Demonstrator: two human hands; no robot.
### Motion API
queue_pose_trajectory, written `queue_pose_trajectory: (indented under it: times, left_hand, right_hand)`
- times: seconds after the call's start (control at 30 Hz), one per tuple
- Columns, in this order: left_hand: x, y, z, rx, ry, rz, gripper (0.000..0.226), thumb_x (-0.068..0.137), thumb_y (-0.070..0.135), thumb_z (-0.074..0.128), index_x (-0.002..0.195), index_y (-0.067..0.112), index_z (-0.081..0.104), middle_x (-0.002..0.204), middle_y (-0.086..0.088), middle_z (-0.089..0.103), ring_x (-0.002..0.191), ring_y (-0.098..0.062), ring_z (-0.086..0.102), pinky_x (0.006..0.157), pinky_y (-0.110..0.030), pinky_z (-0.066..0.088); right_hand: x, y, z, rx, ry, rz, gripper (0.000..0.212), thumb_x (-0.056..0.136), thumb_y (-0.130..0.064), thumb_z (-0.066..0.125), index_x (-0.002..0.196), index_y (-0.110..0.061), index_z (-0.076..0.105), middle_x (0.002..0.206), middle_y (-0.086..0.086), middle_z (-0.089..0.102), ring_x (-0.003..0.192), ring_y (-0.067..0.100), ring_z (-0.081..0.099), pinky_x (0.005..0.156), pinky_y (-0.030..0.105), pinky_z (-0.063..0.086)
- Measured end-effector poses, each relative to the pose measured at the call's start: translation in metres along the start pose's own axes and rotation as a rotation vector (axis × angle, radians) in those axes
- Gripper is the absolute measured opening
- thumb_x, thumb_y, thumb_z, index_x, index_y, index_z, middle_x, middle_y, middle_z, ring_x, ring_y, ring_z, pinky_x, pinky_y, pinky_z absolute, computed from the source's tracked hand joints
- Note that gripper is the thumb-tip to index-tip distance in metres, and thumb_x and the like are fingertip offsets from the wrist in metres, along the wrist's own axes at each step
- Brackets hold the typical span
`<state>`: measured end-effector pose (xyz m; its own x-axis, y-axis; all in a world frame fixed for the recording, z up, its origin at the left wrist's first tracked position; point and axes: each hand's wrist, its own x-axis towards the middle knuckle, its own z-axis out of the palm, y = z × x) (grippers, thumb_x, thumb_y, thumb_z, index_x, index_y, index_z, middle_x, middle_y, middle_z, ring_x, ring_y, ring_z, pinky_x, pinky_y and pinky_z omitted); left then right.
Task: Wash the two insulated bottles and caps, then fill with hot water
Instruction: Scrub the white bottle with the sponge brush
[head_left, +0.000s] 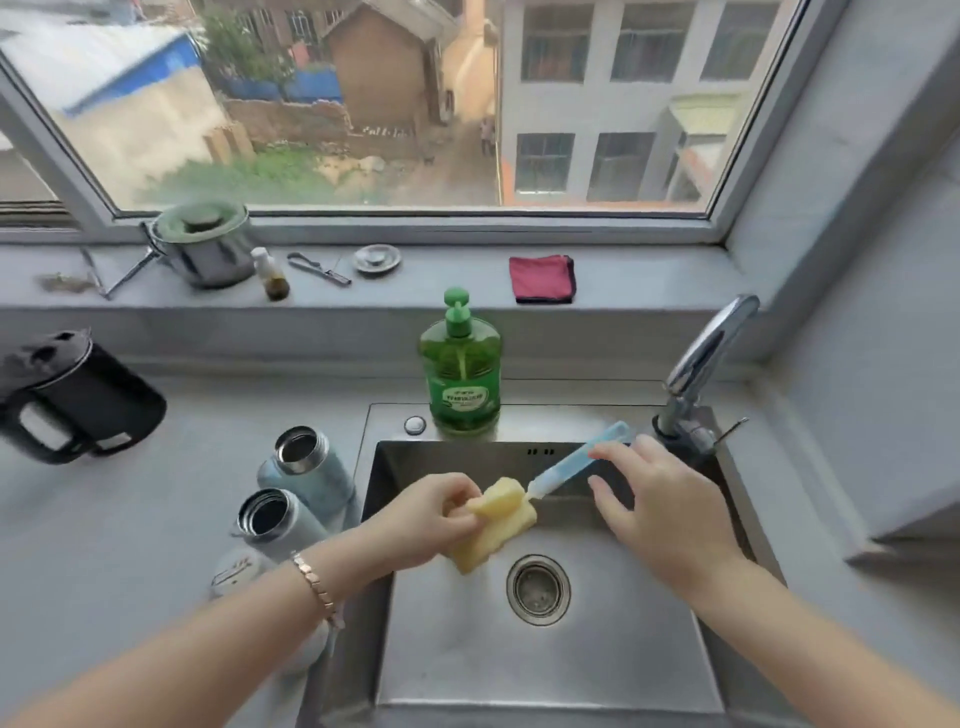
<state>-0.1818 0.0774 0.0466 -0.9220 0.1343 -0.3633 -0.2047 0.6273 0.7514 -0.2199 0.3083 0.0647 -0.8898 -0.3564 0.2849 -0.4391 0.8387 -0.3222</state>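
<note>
Nearest to me, two bare forearms reach in over the stainless steel sink (597, 654). The left hand (431, 519) grips a long sponge brush (506, 512), yellow foam head on a pale blue plastic handle, with its fingers curled round the foam above the basin. The right hand (660, 514) is spread and mostly straight, with a fingertip against the far end of the handle. I see no closed grip there.

The things to be washed stand apart from this, on the grey counter just left of the sink: two pale blue insulated steel bottles, the farther bottle (301, 462) and the nearer bottle (270, 519), both upright with mouths uncapped. One white cap (236, 569) lies beside the left wrist; I cannot make out the second cap plainly.

I judge the step in hand to be readying the brush. To do it well, I would take the handle firmly in the right hand, free the foam, add soap from the green pump bottle of dish soap (460, 374) behind the basin, then bring one bottle over the sink so nothing spills onto the counter.

The curved chrome tap (706, 353) stands at the right rear corner, and I see no water running. A black electric kettle (78, 400) sits far left.
</note>
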Motion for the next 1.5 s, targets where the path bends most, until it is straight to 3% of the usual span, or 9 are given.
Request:
queue_pose_trajectory:
  times: [0.07, 0.13, 0.27, 0.4, 0.53, 0.67, 0.87, 1.2, 1.5]
  left_hand:
    - [-0.001, -0.015, -0.014, 0.036, -0.046, 0.022, 0.018, 0.086, 0.012, 0.054, 0.082, 0.029, 0.054, 0.073, 0.013, 0.051, 0.065, -0.004, 0.048, 0.061, -0.016, 0.042]
    - [0.002, -0.023, -0.028, 0.079, -0.086, 0.055, 0.022, 0.087, 0.013, 0.052, 0.083, 0.035, 0.051, 0.074, 0.014, 0.049, 0.066, -0.004, 0.047, 0.060, -0.014, 0.039]
    - [0.015, -0.024, -0.056, 0.231, -0.116, 0.118, 0.017, 0.088, 0.013, 0.054, 0.098, 0.026, 0.056, 0.088, 0.014, 0.051, 0.083, -0.009, 0.049, 0.071, -0.021, 0.042]
    - [0.062, -0.013, -0.099, 0.270, 0.111, 0.252, 0.020, 0.086, 0.020, 0.061, 0.106, 0.018, 0.061, 0.108, 0.003, 0.056, 0.101, -0.016, 0.055, 0.094, -0.031, 0.042]
    - [0.134, 0.017, -0.135, 0.272, 0.399, 0.273, 0.029, 0.096, 0.020, 0.045, 0.122, 0.012, 0.055, 0.129, -0.004, 0.051, 0.118, -0.020, 0.048, 0.101, -0.034, 0.037]
    - [0.195, 0.022, -0.143, 0.423, 0.218, 0.197, 0.038, 0.101, 0.031, 0.031, 0.126, 0.011, 0.051, 0.132, -0.007, 0.050, 0.124, -0.024, 0.044, 0.104, -0.039, 0.035]
    - [0.212, 0.015, -0.139, 0.436, 0.186, 0.131, 0.034, 0.101, 0.037, 0.026, 0.098, 0.015, 0.052, 0.080, 0.000, 0.053, 0.085, -0.023, 0.051, 0.085, -0.038, 0.044]
    - [0.209, 0.012, -0.130, 0.468, 0.202, 0.073, 0.035, 0.101, 0.039, 0.022, 0.109, 0.022, 0.051, 0.095, 0.000, 0.058, 0.092, -0.024, 0.054, 0.076, -0.033, 0.038]
    - [0.212, 0.019, -0.141, 0.470, 0.168, 0.074, 0.037, 0.101, 0.039, 0.021, 0.119, 0.025, 0.050, 0.109, 0.000, 0.061, 0.105, -0.025, 0.054, 0.095, -0.042, 0.041]
  right_hand:
    - [0.009, -0.009, 0.017, -0.056, -0.006, -0.225, 0.034, 0.070, -0.033, 0.062, 0.098, -0.015, 0.070, 0.082, -0.001, 0.060, 0.075, 0.020, 0.060, 0.066, 0.028, 0.051]
    - [0.023, -0.022, 0.033, -0.089, -0.290, -0.336, 0.038, 0.079, -0.037, 0.058, 0.111, -0.019, 0.065, 0.094, 0.000, 0.065, 0.092, 0.021, 0.060, 0.083, 0.030, 0.047]
    - [0.043, -0.039, 0.052, 0.200, -0.793, 0.006, 0.020, 0.089, -0.032, 0.057, 0.108, -0.027, 0.063, 0.076, -0.011, 0.064, 0.071, 0.010, 0.059, 0.067, 0.024, 0.043]
    - [0.069, -0.024, 0.056, 0.337, -0.706, 0.194, 0.020, 0.090, -0.034, 0.053, 0.082, -0.019, 0.063, 0.057, -0.008, 0.053, 0.046, 0.001, 0.045, 0.048, 0.017, 0.035]
    - [0.105, -0.017, 0.056, 0.437, -0.614, 0.354, 0.018, 0.094, -0.032, 0.047, 0.095, -0.026, 0.064, 0.054, -0.005, 0.050, 0.036, 0.003, 0.038, 0.038, 0.012, 0.030]
    - [0.136, -0.017, 0.057, 0.509, -0.544, 0.418, 0.020, 0.093, -0.035, 0.048, 0.106, -0.030, 0.063, 0.057, -0.003, 0.052, 0.039, 0.004, 0.040, 0.040, 0.014, 0.032]
    - [0.149, -0.012, 0.064, 0.553, -0.510, 0.425, 0.019, 0.091, -0.036, 0.052, 0.099, -0.028, 0.067, 0.051, -0.005, 0.050, 0.034, -0.002, 0.041, 0.047, 0.017, 0.030]
    - [0.147, -0.012, 0.070, 0.703, -0.532, 0.496, 0.018, 0.089, -0.033, 0.056, 0.088, -0.022, 0.070, 0.047, -0.005, 0.046, 0.032, 0.003, 0.032, 0.038, 0.013, 0.027]
    - [0.145, -0.022, 0.067, 0.800, -0.602, 0.565, 0.017, 0.091, -0.029, 0.054, 0.094, -0.020, 0.069, 0.048, -0.003, 0.041, 0.031, 0.007, 0.028, 0.035, 0.014, 0.024]
